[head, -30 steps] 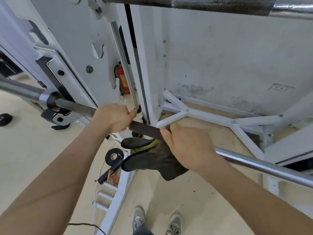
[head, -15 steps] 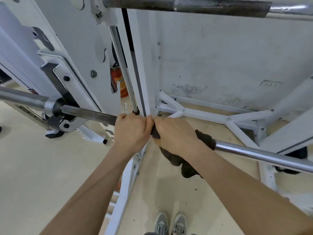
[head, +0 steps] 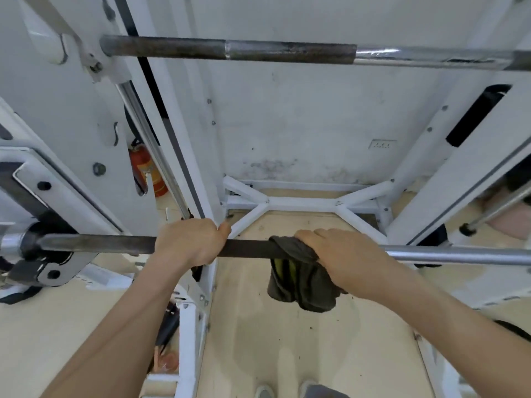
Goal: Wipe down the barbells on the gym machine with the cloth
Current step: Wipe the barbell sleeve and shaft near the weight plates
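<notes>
I had the left hand (head: pixel 189 242) clenched bare round the lower barbell (head: pixel 247 249), on its dark, rough-looking section. The right hand (head: pixel 344 257) was wrapped over the cloth (head: pixel 298 280), fingers curled across the top and pressing it onto the same bar. A short stretch of bare dark bar lay between the two hands.

The cloth was dark grey with a yellow-green streak in its folds. It was bunched over the bar under the palm and hung below in a loose lump. Just right of that hand the bar turned to bright polished steel and ran out of my view. At the far left it passed through a collar into the carriage of the white gym machine (head: pixel 86 116).

The upper barbell (head: pixel 287 51) crossed the top of my view with neither hand on it, dark and pitted on its left part, shiny on its right. A chrome guide rod (head: pixel 149 145) slanted down behind the left hand.

Behind the frame stood a red fire extinguisher (head: pixel 145 168), and a wall socket (head: pixel 382 144) sat on the stained white wall. Below, on the pale floor (head: pixel 273 346), I could see the tips of two shoes (head: pixel 263 392).
</notes>
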{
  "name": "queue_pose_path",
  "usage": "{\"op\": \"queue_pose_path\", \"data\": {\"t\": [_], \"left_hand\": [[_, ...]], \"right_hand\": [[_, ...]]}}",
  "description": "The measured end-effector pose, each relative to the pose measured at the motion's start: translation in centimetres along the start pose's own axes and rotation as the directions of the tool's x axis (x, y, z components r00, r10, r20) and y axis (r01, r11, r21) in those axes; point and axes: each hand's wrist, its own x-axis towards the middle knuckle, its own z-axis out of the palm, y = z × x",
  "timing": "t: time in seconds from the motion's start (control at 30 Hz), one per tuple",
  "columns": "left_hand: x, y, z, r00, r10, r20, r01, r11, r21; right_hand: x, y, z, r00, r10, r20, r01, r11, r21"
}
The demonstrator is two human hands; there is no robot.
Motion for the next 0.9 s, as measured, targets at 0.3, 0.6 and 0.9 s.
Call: {"op": "queue_pose_path", "data": {"t": [0.3, 0.6, 0.9], "left_hand": [[-1.9, 5.1, -2.4, 0.997, -0.076, -0.035, 0.070, 0.988, -0.140], [-2.3, 29.1, -3.0, 0.878, 0.224, -0.423, -0.359, 0.892, -0.274], [0.0, 50.5, -4.0, 0.793, 0.374, -0.481, -0.499, 0.851, -0.161]], "right_hand": [[-4.9, 9.0, -1.9, 0.931, 0.356, -0.083, -0.304, 0.879, 0.367], [-10.9, 15.0, 0.0, 0.876, 0.336, -0.348, -0.115, 0.843, 0.526], [-24.1, 34.2, 1.6, 0.898, 0.345, -0.274, -0.291, 0.932, 0.217]]}}
